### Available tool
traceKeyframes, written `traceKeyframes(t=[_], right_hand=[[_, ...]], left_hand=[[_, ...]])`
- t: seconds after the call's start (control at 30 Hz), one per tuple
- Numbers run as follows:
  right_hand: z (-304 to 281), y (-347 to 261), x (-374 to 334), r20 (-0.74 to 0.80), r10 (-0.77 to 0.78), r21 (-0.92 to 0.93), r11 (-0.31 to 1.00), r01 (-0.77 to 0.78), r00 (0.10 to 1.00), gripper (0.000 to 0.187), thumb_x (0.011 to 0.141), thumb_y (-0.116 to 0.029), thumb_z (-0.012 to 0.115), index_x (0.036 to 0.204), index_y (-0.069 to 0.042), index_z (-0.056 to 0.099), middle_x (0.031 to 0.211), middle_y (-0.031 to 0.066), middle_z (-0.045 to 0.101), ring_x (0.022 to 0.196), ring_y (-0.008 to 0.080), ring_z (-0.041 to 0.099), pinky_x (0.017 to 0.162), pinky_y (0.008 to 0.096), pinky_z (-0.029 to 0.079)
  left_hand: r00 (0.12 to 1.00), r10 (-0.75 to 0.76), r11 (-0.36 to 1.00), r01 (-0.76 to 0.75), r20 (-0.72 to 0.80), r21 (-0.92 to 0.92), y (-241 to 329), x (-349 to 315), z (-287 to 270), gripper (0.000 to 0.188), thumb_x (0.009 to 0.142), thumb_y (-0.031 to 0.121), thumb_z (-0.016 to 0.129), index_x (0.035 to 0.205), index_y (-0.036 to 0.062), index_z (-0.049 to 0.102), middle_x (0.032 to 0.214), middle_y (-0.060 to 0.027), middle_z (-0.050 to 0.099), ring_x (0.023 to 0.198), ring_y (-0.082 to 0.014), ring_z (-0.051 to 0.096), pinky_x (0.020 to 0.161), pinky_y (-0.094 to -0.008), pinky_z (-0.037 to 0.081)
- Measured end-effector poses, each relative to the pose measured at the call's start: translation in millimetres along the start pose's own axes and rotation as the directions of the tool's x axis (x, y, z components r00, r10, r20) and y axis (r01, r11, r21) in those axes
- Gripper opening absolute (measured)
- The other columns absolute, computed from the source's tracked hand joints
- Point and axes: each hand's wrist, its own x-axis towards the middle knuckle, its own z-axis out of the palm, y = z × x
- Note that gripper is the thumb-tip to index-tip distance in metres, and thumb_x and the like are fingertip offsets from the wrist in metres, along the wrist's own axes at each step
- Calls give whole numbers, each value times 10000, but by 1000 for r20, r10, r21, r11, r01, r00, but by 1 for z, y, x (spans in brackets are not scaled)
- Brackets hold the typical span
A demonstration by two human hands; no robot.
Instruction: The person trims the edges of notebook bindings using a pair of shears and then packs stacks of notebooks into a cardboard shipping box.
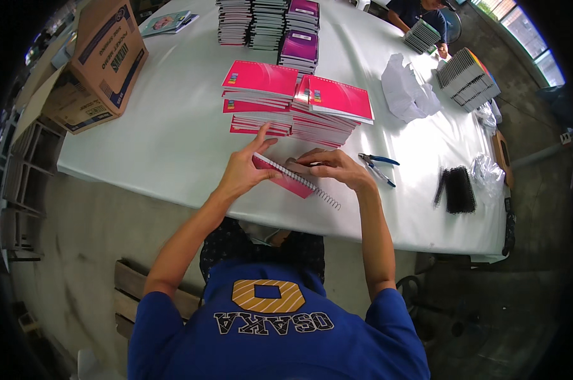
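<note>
My left hand (242,168) grips a pink notebook (291,184) by its upper left end, thumb on the near side and fingers behind. A spiral wire coil (327,199) runs along the notebook's punched edge, and its free end sticks out past the lower right corner. My right hand (337,168) is closed over the middle of that edge. Under its fingers is a small grey-brown piece against the coil; its kind is unclear. Just beyond my hands stand two stacks of pink notebooks (261,76), the right one topped by a pink notebook (340,98) lying askew.
Pliers with blue handles (381,159) lie right of my right hand, and black wire coils (459,190) farther right. Beyond are crumpled white paper (407,88), a notebook stack (467,79), purple notebooks (299,47) and a cardboard box (103,66). A co-worker's hand (443,49) holds notebooks.
</note>
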Motion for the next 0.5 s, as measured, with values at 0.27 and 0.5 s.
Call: traceKeyframes(t=[0.27, 0.5], right_hand=[[4, 4, 9, 5, -191, 428, 888, 170, 982, 573, 881, -380, 595, 1229, 75, 595, 1210, 154, 612, 1126, 224, 568, 973, 340, 422], [14, -16, 18, -58, -47, 52, 997, 50, 997, 514, 864, -369, 617, 1188, 30, 639, 1064, 116, 672, 990, 194, 600, 888, 321, 451]], left_hand=[[999, 24, 992, -27, -20, -123, -9, -3, 5, 1089, 666, 83, 850, 1538, 217, 211, 1324, -142, 590, 1094, -65, 529, 881, -237, 485], [1000, -2, 997, 1, -21, -72, -16, -3, 5, 1139, 671, 97, 843, 1540, 226, 118, 1287, -100, 620, 1147, -173, 602, 925, -306, 487]])
